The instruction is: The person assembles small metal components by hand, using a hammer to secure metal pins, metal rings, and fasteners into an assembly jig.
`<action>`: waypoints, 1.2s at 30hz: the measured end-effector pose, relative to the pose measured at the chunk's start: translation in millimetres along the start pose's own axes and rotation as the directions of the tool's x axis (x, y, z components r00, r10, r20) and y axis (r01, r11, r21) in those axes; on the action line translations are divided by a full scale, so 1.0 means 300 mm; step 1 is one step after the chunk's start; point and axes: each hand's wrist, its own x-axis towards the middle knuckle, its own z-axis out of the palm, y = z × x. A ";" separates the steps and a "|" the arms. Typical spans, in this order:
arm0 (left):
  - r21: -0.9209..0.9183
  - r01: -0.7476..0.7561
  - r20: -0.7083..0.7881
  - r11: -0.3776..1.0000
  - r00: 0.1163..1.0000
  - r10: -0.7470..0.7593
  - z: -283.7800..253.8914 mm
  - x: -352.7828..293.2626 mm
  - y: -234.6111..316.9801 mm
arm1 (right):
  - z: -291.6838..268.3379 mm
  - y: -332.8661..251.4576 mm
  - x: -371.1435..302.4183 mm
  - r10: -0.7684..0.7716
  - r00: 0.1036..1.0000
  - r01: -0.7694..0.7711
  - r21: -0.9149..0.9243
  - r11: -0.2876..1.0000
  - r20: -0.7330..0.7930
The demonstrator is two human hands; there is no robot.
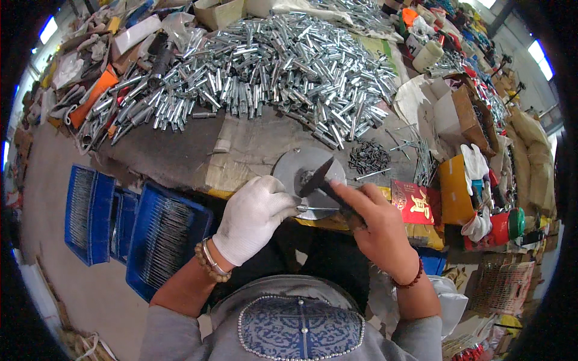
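My left hand [256, 207], in a white glove, is closed with its fingertips pinching a thin metal rod [318, 209]. The rod lies across the near side of a round grey metal disc [289, 163] at the table's front edge. Bare and closed, my right hand [378, 224] grips a hammer [316, 175] by its handle. The dark hammer head is over the disc, just above and beside my left fingertips; whether it touches anything I cannot tell. Small dark pins [368, 157] lie in a heap to the right of the disc, with long thin nails [425, 162] beyond them.
A big pile of shiny metal tubes [289, 66] covers the back of the table. Blue bins [205, 218] with rows of metal rods stand at left. On the right are a red envelope [398, 201], a yellow box [454, 186], white gloves [475, 163] and an open carton [466, 114].
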 end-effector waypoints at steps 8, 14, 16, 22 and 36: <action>-0.037 -0.005 -0.008 0.999 1.000 0.004 0.000 -0.021 -0.018 | 0.098 -0.054 -0.060 -0.054 0.998 0.046 -0.201 0.979 -0.036; -0.097 0.153 -0.307 0.983 0.935 -0.176 0.062 -0.086 0.056 | 0.149 -0.062 -0.087 0.181 0.971 -0.232 0.431 0.872 0.156; -0.106 0.152 -0.283 0.983 0.943 -0.177 0.083 -0.127 0.069 | 0.159 -0.081 -0.094 0.249 0.939 -0.341 0.530 0.776 0.238; -0.724 0.594 0.256 0.350 0.703 -0.664 0.065 -0.119 0.125 | 0.211 -0.101 -0.109 0.341 0.846 -0.534 0.642 0.551 0.410; -0.672 0.546 -0.078 0.500 0.620 -0.781 -0.091 -0.444 -0.095 | 0.221 -0.082 -0.083 0.383 0.918 -0.269 0.552 0.789 -0.101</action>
